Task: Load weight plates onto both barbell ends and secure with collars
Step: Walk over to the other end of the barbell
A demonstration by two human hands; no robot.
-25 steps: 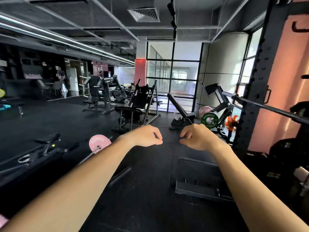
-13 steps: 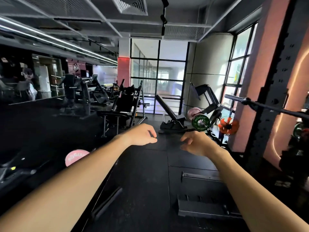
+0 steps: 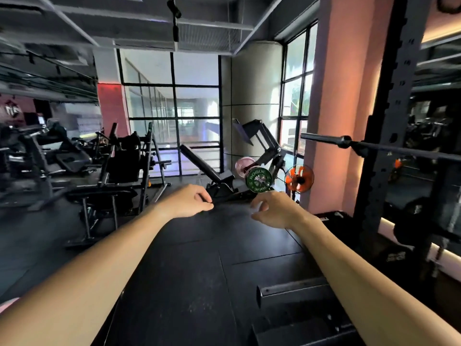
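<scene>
A black barbell [image 3: 324, 139] lies across the squat rack [image 3: 389, 126] at the right, its bare sleeve end pointing left with no plate on it. Farther off, a green plate [image 3: 258, 180] and a pink plate [image 3: 245, 165] hang on a machine near the window. My left hand [image 3: 185, 204] and my right hand [image 3: 273, 208] are stretched out in front of me at waist height, fingers loosely curled, holding nothing. Both hands are well left of and below the barbell end.
An incline bench [image 3: 212, 176] stands ahead by the glass wall, with an orange fan [image 3: 299, 178] beside it. Black exercise machines [image 3: 119, 171] fill the left side. A low black rack base [image 3: 294, 293] lies on the rubber floor at the lower right.
The view has swung to the right and moved forward, bringing the rack and barbell end closer. The pink plate on the floor at the left has left the view. My hands stay empty.
</scene>
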